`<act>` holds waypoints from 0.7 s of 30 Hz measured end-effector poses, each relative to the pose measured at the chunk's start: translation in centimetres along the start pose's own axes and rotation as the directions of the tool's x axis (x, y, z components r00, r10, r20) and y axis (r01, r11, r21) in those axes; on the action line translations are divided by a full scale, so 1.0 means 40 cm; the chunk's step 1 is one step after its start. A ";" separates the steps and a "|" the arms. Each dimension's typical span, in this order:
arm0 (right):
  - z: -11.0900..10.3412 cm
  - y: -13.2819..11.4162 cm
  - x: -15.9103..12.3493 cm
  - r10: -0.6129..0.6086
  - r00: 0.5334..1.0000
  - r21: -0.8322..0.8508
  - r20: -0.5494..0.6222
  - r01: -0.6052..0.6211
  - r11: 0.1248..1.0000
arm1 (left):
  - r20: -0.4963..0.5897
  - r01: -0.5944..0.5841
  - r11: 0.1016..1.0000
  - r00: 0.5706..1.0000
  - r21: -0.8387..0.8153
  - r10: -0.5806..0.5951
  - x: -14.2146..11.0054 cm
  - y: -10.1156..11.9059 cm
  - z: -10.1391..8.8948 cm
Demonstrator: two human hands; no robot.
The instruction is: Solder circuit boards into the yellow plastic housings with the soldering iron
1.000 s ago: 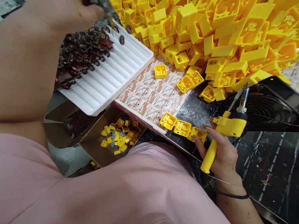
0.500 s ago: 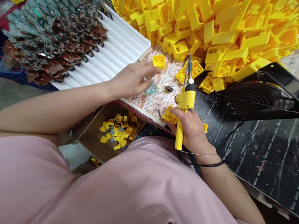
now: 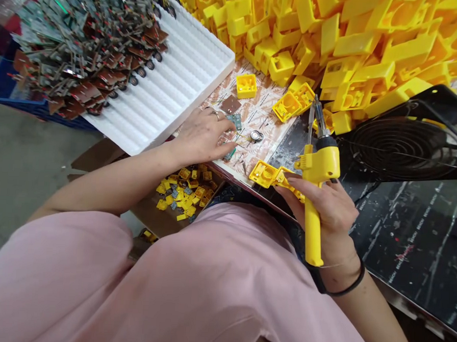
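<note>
My right hand (image 3: 326,204) is wrapped round a yellow soldering gun (image 3: 313,226), its metal tip pointing up and away from me. Under the gun, beside my right fingers, lie open yellow plastic housings (image 3: 264,174). On the patterned tabletop, my left hand (image 3: 203,136) has its thumb and fingers bent round a small green circuit board (image 3: 229,153), partly hidden beneath them. Thin wires run from there towards a round silver part (image 3: 257,136). A brown board (image 3: 231,105) lies just beyond my left fingertips.
A large heap of yellow housings (image 3: 280,66) fills the back. Many wired boards (image 3: 104,47) lie piled on ridged white foam (image 3: 180,66) at left. A black fan (image 3: 396,144) stands at right. Below the table edge, a cardboard box (image 3: 153,215) holds small yellow parts.
My left hand has lowered onto the board and curled its fingers. My right hand has shifted right with the soldering gun, showing more of the housings. The round part now shows its silver side.
</note>
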State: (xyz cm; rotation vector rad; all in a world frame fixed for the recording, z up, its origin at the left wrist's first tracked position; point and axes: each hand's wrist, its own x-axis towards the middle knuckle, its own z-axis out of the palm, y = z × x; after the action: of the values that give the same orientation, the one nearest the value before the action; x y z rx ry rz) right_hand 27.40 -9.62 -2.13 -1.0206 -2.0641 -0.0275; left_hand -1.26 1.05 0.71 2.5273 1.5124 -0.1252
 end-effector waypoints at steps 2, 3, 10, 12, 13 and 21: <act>-0.007 0.002 -0.008 0.004 1.000 -0.013 0.013 -0.004 1.000 | 0.016 0.032 0.999 0.999 -0.009 -0.031 0.009 0.008 0.002; -0.008 0.004 -0.012 0.006 1.000 -0.021 0.023 -0.006 1.000 | 0.009 0.041 0.999 0.999 -0.013 -0.041 0.011 0.010 0.002; 0.016 0.010 -0.021 0.017 0.994 -0.031 0.106 -0.014 0.999 | 0.026 0.071 0.996 0.997 0.057 -0.072 0.014 0.017 0.001; 0.032 0.004 -0.016 0.005 0.987 -0.021 0.161 -0.002 1.000 | 0.039 -0.008 0.996 0.999 0.085 0.004 0.022 0.021 0.007; 0.041 0.000 -0.013 -0.001 0.983 -0.023 0.182 0.005 1.000 | 0.031 -0.048 0.996 0.998 0.076 0.046 0.025 0.022 0.008; 0.098 -0.001 -0.001 0.059 0.972 -0.138 0.228 -0.028 0.990 | -0.026 -0.106 0.814 0.993 -0.571 0.111 0.019 0.032 0.012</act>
State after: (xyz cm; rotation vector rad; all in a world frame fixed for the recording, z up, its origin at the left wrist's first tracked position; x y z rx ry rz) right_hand 24.81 -8.29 -4.76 -1.1994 -2.2751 -0.0261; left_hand 0.24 1.01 0.28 2.1032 1.1646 0.2968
